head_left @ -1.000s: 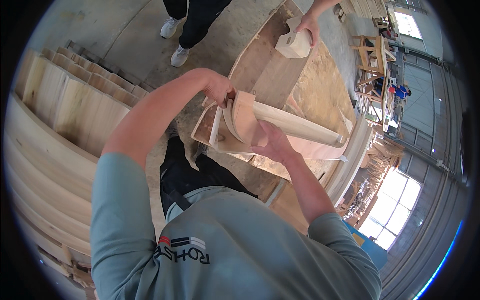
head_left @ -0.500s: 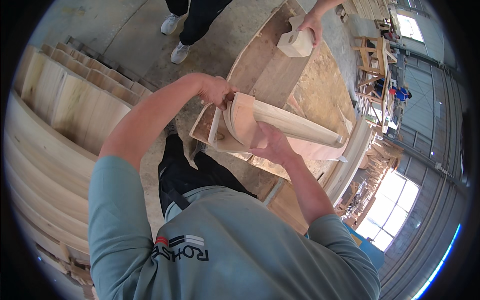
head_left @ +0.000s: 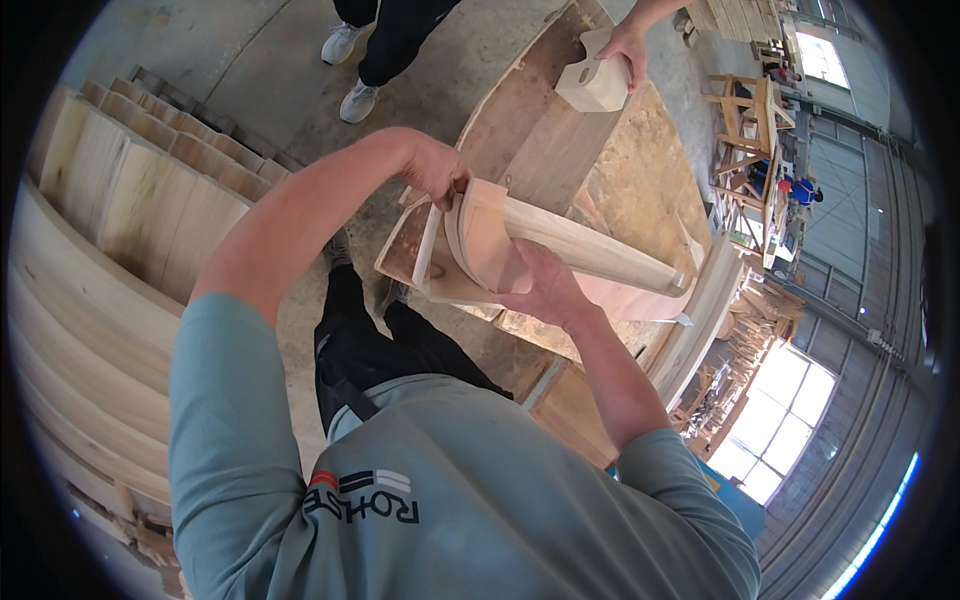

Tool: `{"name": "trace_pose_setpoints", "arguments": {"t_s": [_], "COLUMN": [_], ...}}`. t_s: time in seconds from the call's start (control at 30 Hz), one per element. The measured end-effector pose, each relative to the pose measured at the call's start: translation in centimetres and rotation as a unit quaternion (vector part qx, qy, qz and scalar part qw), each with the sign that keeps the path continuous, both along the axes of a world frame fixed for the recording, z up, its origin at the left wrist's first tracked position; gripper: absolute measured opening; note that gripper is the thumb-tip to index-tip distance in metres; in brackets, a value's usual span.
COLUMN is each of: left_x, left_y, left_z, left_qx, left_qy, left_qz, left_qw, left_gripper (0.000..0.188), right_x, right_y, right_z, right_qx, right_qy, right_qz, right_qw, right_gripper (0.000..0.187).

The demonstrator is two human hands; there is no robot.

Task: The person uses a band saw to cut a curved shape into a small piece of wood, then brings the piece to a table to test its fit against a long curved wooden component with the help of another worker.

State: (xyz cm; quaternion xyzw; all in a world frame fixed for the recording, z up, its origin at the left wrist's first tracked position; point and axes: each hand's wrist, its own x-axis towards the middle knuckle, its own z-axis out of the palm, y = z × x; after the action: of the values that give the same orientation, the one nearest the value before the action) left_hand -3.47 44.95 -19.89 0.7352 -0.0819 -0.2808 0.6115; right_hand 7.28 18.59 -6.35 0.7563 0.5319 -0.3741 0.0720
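Your right hand point(head_left: 545, 290) lies nearest to you, under and against the near side of the curved wooden piece point(head_left: 560, 250). Its fingers are spread over the wood and press it from below; nothing is pinched there. Keep this palm wide, because I judge that it carries most of the weight.

A little farther, your left hand point(head_left: 435, 170) holds the rounded end of the same piece. Its fingers are curled and pressed together on the edge, where several thin bent layers point(head_left: 455, 240) stand side by side. Grip all the layers together, so that none slips out of the row. I cannot tell whether the thumb is on the top or behind the edge.

The curved wooden piece rests on the near end of the desk point(head_left: 640, 170), over a flat board point(head_left: 405, 250), with its long side pointing away to your right. Turn it slowly and keep both hands on it, and do not let the far end scrape the desk.

At the far end of the desk, another person's hand point(head_left: 625, 45) holds a small wooden block point(head_left: 590, 85). It is well apart from your piece, but give it room. To your left, many curved boards point(head_left: 110, 230) are stacked near the floor point(head_left: 270, 60).
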Motion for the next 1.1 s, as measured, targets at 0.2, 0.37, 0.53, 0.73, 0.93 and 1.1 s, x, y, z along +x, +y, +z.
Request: {"name": "trace_pose_setpoints", "arguments": {"t_s": [0.2,0.37,0.53,0.73,0.93,1.1], "left_x": [-1.3,-3.1,-4.2,-3.9,-3.3,-3.2], "left_y": [-0.3,-0.3,-0.2,-0.4,-0.8,-1.2], "left_z": [1.6,3.2,4.1,7.0,3.1,5.1], "left_qx": [0.029,0.173,0.169,0.17,-0.017,0.043], "left_qy": [0.031,-0.067,-0.078,0.025,0.074,0.12], "left_qz": [0.032,0.082,0.109,0.092,0.125,0.156], "left_qw": [0.999,0.979,0.977,0.981,0.989,0.98], "left_gripper": [0.057,0.05,0.05,0.043,0.029,0.024], "right_x": [0.2,0.4,0.7,1.1,2.4,2.6], "right_y": [-0.3,-0.5,-1.2,-1.4,-1.1,-0.1], "right_z": [-0.3,-0.9,-1.4,-1.1,-0.9,-1.2], "right_qx": [0.01,0.005,0.014,0.017,0.013,-0.012], "right_qy": [0.018,0.008,0.024,0.052,0.117,0.094], "right_qz": [0.007,0.011,0.008,-0.003,-0.025,-0.028], "right_qw": [1.0,1.0,1.0,0.999,0.993,0.995], "right_gripper": [0.092,0.098,0.095,0.091,0.076,0.062]}}
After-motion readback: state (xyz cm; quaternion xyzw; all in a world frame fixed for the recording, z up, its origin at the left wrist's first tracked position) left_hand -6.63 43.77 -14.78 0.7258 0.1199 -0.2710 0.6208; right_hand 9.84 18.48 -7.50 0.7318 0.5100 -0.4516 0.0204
